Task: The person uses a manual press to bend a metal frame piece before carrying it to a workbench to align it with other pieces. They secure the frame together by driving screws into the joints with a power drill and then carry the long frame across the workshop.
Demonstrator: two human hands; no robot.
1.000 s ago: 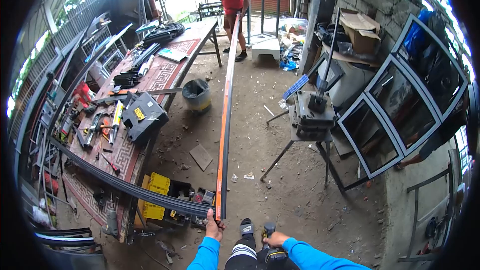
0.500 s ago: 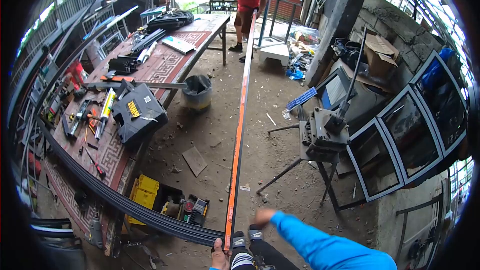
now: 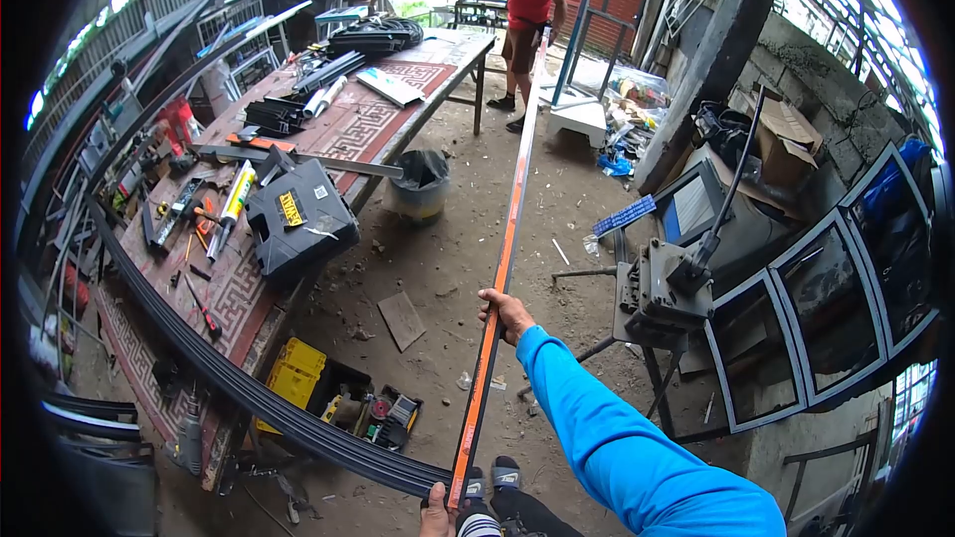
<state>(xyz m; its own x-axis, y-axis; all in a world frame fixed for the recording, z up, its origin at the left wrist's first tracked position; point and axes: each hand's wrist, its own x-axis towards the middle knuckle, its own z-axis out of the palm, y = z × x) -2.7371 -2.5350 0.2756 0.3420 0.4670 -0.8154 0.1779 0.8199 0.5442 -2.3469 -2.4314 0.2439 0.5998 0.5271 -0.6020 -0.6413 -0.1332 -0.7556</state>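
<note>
A long, narrow bar (image 3: 516, 189) with an orange-and-silver face and dark sides stretches from my waist to a person in a red top at the far end. My left hand (image 3: 435, 514) grips its near end, fingers wrapped round the edge and partly out of frame. Farther up the bar, my right hand (image 3: 506, 313) is closed around it, the blue sleeve reaching in from the lower right. Beside my left hand, a bundle of long dark profiles (image 3: 298, 423) curves in from the left through the wide lens.
On the left, a patterned table (image 3: 373, 139) holds a black tool case (image 3: 298, 219), a caulking tube and hand tools. A bucket (image 3: 420, 189) and an open yellow toolbox (image 3: 296, 378) stand on the ground. A metal lever machine (image 3: 662, 288) and framed panels (image 3: 751, 338) are at right.
My right hand has moved up and forward from near my feet and closed round the bar. The view has shifted, so the scene sits farther right. My left hand still holds the near end.
</note>
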